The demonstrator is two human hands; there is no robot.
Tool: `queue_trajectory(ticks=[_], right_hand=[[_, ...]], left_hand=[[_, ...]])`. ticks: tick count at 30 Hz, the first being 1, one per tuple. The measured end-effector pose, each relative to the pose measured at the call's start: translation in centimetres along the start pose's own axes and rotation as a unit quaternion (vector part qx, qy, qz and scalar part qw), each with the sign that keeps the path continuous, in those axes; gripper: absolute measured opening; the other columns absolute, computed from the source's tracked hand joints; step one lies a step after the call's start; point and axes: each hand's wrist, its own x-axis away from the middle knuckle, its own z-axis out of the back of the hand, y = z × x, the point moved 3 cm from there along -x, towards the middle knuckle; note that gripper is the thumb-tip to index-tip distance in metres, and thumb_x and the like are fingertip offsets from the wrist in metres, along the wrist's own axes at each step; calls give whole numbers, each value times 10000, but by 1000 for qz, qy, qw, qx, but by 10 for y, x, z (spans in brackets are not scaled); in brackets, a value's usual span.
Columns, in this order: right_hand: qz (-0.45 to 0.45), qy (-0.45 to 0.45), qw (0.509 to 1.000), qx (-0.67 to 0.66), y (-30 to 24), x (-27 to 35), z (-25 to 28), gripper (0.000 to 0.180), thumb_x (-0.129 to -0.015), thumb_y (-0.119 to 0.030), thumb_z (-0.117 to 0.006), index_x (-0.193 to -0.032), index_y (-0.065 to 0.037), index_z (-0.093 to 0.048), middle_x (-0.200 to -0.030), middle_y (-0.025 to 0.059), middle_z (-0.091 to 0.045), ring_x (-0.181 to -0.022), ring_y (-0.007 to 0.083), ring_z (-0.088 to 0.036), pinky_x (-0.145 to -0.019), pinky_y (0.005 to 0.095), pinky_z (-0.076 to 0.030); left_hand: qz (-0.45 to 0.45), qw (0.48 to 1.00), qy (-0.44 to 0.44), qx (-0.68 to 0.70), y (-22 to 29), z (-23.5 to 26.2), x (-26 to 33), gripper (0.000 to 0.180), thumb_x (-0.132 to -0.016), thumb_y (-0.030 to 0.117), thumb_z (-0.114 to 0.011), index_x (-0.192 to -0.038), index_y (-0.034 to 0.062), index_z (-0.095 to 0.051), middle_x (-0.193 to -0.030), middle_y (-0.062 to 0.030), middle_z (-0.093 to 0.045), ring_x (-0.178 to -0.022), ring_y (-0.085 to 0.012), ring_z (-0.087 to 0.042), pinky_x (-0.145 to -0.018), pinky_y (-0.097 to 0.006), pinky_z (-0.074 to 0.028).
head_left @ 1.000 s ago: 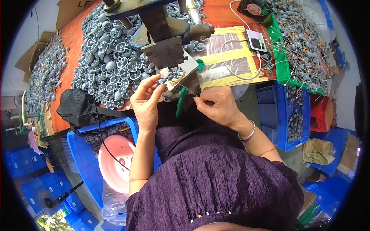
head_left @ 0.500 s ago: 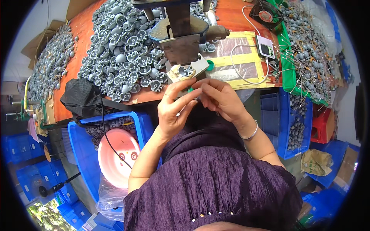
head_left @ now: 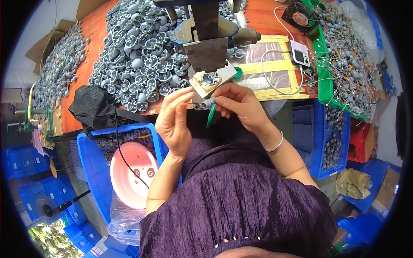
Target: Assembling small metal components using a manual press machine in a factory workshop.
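Judging by the piles, the work looks far from over: a large heap of grey cap parts [head_left: 137, 56] lies on the bench [head_left: 266, 17] above and to the left of the grip, while finished pieces with wire leads [head_left: 344, 64] fill the green tray [head_left: 323, 64] far to its right.

1 grey part [head_left: 211, 78] already sits in the press fixture [head_left: 211, 81] just above the grip.

The right hand [head_left: 241, 105] has its fingertips pressed together, pinching a small grey part [head_left: 207, 103] and a green tool [head_left: 211, 116] that hangs just below.

The left hand [head_left: 174, 120] has its fingers nearly straight, their tips touching the same small part from the left.
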Motion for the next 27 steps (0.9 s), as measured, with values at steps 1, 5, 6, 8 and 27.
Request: queue_trajectory(ticks=[1,5,6,8,27], right_hand=[[51,29,998,-13,-1,-1,2,128,-900,-113,-596,-995,-26,-601,-781,20,-613,-651,68,-562,-592,183,-454],[132,98,986,35,-2,-6,8,110,-881,-59,-609,-981,-20,-588,-851,24,-615,-737,83,-591,-670,199,-482],[122,85,987,58,-1,-6,8,114,-878,-48,-609,-983,-15,-584,-876,23,-616,-768,86,-599,-696,206,-491],[112,72,988,80,-1,-7,6,118,-874,-37,-609,-986,-11,-579,-902,23,-616,-799,88,-606,-722,213,-500],[227,188,849,439,-6,-15,-5,306,-801,-43,-635,-1104,-35,-595,-670,62,-623,-569,143,-616,-535,281,-477]], left_hand=[[14,999,30,12,-1,2,-1,198,-941,82,-500,-979,-37,-653,-1055,-130,-637,-996,-210,-585,-900,-308,-426],[41,986,155,47,-18,21,-6,215,-963,58,-444,-1076,-39,-599,-1101,-132,-615,-986,-188,-582,-903,-317,-435],[42,975,212,49,-18,19,-7,297,-913,83,-547,-1188,-27,-531,-1197,-147,-567,-1112,-247,-530,-1002,-400,-368],[-90,953,227,-180,-1,22,-14,389,-876,109,-601,-1231,-12,-498,-1235,-148,-543,-1181,-278,-475,-1049,-448,-284],[62,958,-104,-261,-41,-24,-21,210,-777,87,-698,-977,45,-648,-834,-104,-592,-682,-257,-573,-611,-340,-450]])
